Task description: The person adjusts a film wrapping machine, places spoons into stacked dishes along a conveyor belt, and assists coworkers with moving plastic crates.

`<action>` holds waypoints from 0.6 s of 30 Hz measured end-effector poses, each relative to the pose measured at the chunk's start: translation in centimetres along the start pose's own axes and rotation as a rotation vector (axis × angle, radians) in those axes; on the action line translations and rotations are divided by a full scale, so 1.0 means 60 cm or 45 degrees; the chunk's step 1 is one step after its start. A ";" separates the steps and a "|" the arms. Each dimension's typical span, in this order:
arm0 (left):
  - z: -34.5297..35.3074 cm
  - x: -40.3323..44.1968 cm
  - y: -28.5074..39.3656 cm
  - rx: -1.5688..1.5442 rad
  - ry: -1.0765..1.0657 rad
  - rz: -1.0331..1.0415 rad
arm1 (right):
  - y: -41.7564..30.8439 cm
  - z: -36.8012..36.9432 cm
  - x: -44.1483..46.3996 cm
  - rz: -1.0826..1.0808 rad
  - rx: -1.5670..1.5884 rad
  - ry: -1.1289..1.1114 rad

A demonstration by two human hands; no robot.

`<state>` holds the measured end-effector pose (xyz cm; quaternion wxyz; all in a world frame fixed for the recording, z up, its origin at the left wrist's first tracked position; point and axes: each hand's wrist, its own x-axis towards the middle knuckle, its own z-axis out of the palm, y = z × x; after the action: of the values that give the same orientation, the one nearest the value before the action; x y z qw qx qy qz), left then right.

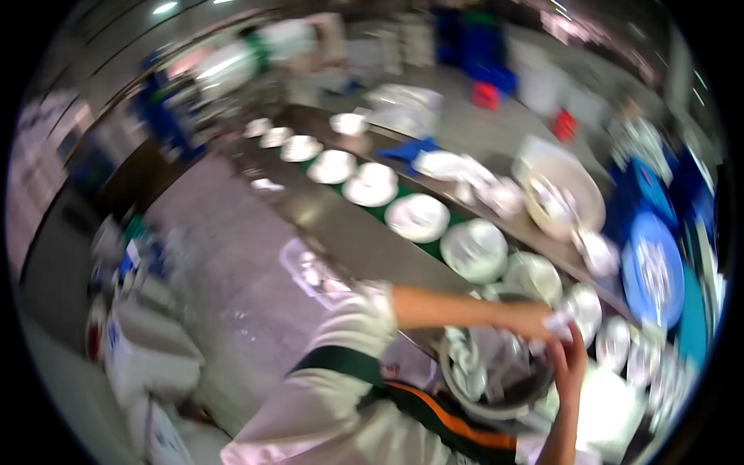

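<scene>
My left hand (536, 320) reaches across from the left, its fingers closed on a small whitish packet (558, 325); blur hides what is in it. My right hand (572, 355) meets it from below, fingertips pinched on the same packet. Below both hands, a round grey basin (452, 381) holds several whitish, plastic-looking pieces. Just beyond my hands, white bowls (474, 249) with pale contents stand in a row on a green conveyor belt (428, 248).
Across the belt sit a cream basin (593, 198) of white pieces and a blue basin (674, 271). A clear tray (293, 260) lies on the near metal edge. White bags (147, 349) are at lower left. Another person (287, 43) stands at the far end.
</scene>
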<state>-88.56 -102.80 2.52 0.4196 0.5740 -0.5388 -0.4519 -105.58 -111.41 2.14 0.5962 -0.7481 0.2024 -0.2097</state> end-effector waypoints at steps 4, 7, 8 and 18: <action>0.032 -0.022 0.010 -0.308 -0.070 -0.189 | 0.006 -0.023 -0.022 0.030 -0.118 0.028; 0.032 -0.024 0.000 0.068 -0.175 -0.445 | 0.038 -0.071 -0.021 0.039 0.097 0.328; 0.031 -0.032 0.021 0.083 -0.179 -0.467 | 0.051 -0.090 -0.016 0.051 0.130 0.392; 0.033 -0.030 -0.001 0.085 -0.214 -0.425 | 0.197 -0.191 0.075 -0.307 -1.953 -0.080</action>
<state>-90.46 -101.00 2.12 0.2732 0.6292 -0.4839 -0.5435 -108.82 -125.62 -6.79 -0.1097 -0.9740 0.1911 -0.0530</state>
